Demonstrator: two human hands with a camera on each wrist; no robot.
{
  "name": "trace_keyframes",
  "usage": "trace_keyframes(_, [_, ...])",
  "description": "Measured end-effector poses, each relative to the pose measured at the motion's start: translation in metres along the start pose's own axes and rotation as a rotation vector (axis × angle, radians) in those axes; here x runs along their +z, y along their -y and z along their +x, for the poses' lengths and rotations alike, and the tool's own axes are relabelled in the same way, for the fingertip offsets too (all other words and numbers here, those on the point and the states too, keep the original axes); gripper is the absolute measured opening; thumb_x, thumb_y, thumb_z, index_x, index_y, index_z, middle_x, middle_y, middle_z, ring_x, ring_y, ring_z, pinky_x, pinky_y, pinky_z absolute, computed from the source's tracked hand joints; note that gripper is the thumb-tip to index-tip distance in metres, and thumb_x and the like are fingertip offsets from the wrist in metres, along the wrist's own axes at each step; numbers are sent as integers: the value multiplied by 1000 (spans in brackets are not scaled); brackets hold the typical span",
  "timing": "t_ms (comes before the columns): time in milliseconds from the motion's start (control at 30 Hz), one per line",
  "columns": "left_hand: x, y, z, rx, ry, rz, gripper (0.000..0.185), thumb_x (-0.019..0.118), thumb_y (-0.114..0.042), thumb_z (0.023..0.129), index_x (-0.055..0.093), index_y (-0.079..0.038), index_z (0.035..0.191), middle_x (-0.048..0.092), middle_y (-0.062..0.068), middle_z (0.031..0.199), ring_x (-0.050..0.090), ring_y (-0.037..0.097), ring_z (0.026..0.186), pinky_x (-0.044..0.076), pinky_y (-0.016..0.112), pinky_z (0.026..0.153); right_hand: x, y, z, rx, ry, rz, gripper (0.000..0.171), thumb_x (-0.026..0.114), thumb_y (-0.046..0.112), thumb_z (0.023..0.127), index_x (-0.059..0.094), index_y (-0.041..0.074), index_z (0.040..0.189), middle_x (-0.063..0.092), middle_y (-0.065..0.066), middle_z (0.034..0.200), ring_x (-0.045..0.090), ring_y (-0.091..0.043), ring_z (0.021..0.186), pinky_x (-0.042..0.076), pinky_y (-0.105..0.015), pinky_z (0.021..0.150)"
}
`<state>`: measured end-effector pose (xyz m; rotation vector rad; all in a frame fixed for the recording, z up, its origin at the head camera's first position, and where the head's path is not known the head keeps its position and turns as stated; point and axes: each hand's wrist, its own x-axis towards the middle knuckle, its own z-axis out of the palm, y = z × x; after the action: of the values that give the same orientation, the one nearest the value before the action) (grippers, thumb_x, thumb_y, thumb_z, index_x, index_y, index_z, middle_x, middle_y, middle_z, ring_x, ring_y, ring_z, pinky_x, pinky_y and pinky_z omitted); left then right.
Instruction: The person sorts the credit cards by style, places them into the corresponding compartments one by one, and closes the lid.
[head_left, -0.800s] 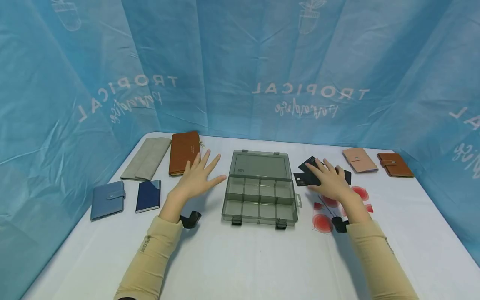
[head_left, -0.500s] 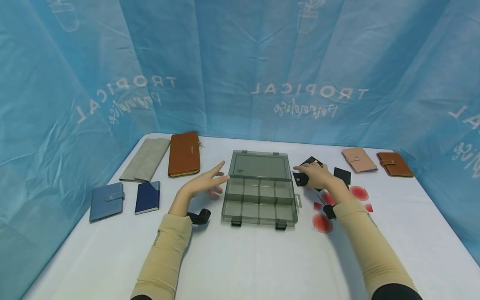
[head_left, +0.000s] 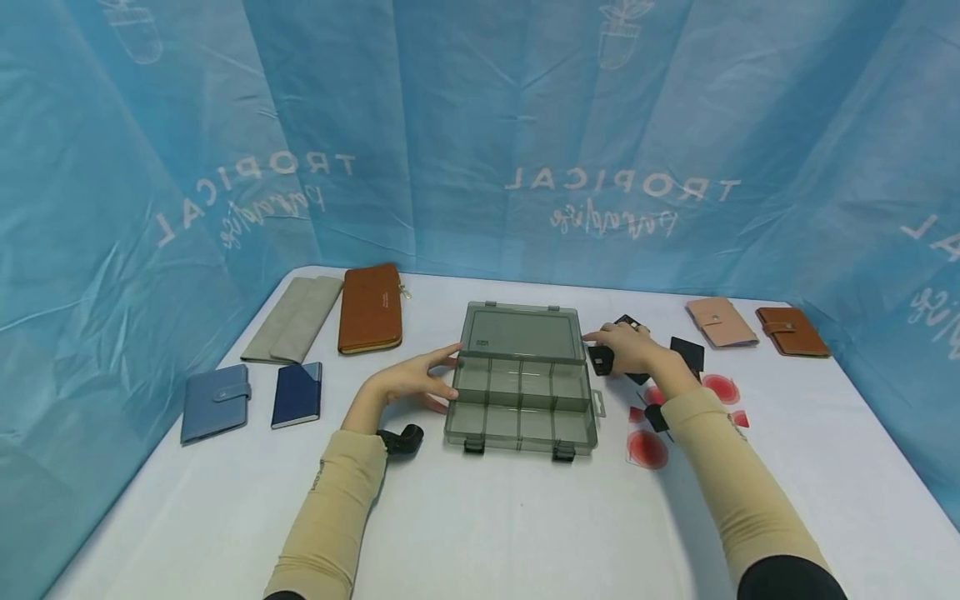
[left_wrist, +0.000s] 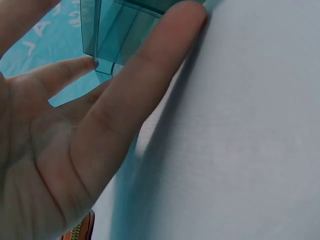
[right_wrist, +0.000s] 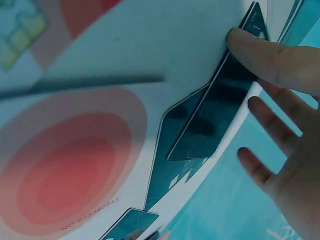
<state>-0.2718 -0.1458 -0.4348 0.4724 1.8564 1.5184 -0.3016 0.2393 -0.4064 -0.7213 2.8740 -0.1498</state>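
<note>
Bench (head_left: 480, 533) covered in white cloth, blue printed backdrop behind.

Far left of the left hand: one blue snap wallet (head_left: 213, 402) and one navy card holder (head_left: 297, 393) side by side. Beyond them, one long grey wallet (head_left: 292, 318) and one long tan zip wallet (head_left: 369, 307), touching along their long edges. Four wallets on this side in all.

Left hand (head_left: 411, 385): fingers straight and spread, tips touching the left wall of the one clear smoky plastic box (head_left: 522, 385); thumb near the hinge corner. Left wrist view shows a fingertip (left_wrist: 187, 20) against the box edge (left_wrist: 107, 35), nothing gripped. The box sits between the two hands, lid laid open flat away from the person. Tray divided into two rows of compartments, four in the far row; the count in the near row is not clear. Two dark latches on the near edge.

Right hand (head_left: 628, 348): just right of the box lid, fingers lying on a dark card (head_left: 602, 359) on the bench. Right wrist view shows the thumb (right_wrist: 260, 50) pressing the card (right_wrist: 210, 125); other fingers loose and apart. Whether the card is pinched, cannot tell. Two more dark cards show beside the fingers: one behind (head_left: 627, 322), one to the right (head_left: 687, 353).

Under the right forearm: one clear sheet with red circles (head_left: 675, 417).

Far right of the fingers: one pink wallet (head_left: 721, 322), one brown wallet (head_left: 792, 331), near each other, not touching.
</note>
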Motion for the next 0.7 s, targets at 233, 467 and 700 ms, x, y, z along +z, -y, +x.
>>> trace_keyframes(233, [2, 1, -2, 5, -12, 0, 93, 69, -7, 82, 7, -18, 150, 7, 21, 151, 59, 31, 100, 55, 46, 80, -3, -4, -1, -12, -115, 113, 28, 75, 9, 76, 65, 9, 101, 61, -10, 98, 55, -30, 94, 44, -52, 83])
trace_keyframes(467, [2, 1, 0, -2, -13, 2, 91, 68, -7, 83, 8, -21, 150, 8, 19, 151, 58, 31, 101, 55, 46, 80, -22, 0, -5, 111, -293, 361, 9, 64, 10, 86, 59, 5, 92, 64, -11, 85, 58, -27, 80, 47, -45, 72])
trace_keyframes(700, [2, 1, -1, -8, -13, 2, 90, 67, -6, 83, 9, -21, 150, 9, 18, 151, 57, 31, 102, 55, 46, 79, -45, 25, -11, 264, -464, 616, 19, 62, 18, 89, 55, 2, 95, 59, -17, 96, 54, -32, 90, 46, -45, 77])
